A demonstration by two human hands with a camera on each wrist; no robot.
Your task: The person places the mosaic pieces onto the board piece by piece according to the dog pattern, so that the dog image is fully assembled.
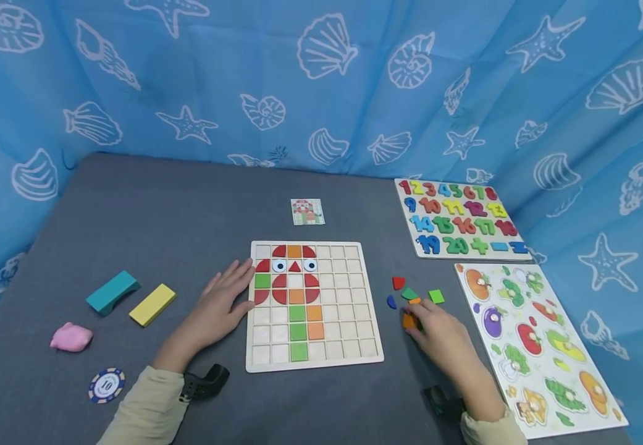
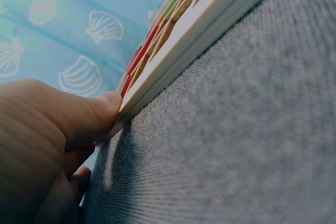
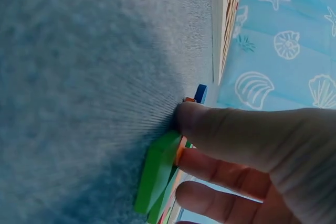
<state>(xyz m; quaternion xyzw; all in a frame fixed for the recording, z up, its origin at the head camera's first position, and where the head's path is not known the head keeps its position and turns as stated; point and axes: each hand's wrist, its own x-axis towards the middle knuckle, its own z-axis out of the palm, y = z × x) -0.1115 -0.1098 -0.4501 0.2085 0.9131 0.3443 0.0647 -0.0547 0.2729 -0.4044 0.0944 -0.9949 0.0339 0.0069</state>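
My left hand (image 1: 215, 312) lies at the left edge of a wooden grid board (image 1: 334, 330); in the left wrist view its thumb (image 2: 97, 114) touches the board's side. Red, orange and green tiles and two eye tiles fill some of the board's cells. To the right of the board, my right hand (image 1: 440, 334) pinches an orange tile (image 1: 409, 321) at the table, its index fingertip partly hidden. Around it lie a green square tile (image 1: 436, 296), a green piece (image 1: 409, 293), a red piece (image 1: 398, 283), a blue piece (image 1: 391, 302) and another orange piece (image 1: 414, 301).
A small picture card (image 1: 307, 211) lies behind the board. At right are a number puzzle (image 1: 404, 216) and a vegetable puzzle (image 1: 571, 420). At left sit a teal block (image 1: 112, 292), a yellow block (image 1: 152, 305), a pink pig (image 1: 71, 337) and a poker chip (image 1: 107, 385).
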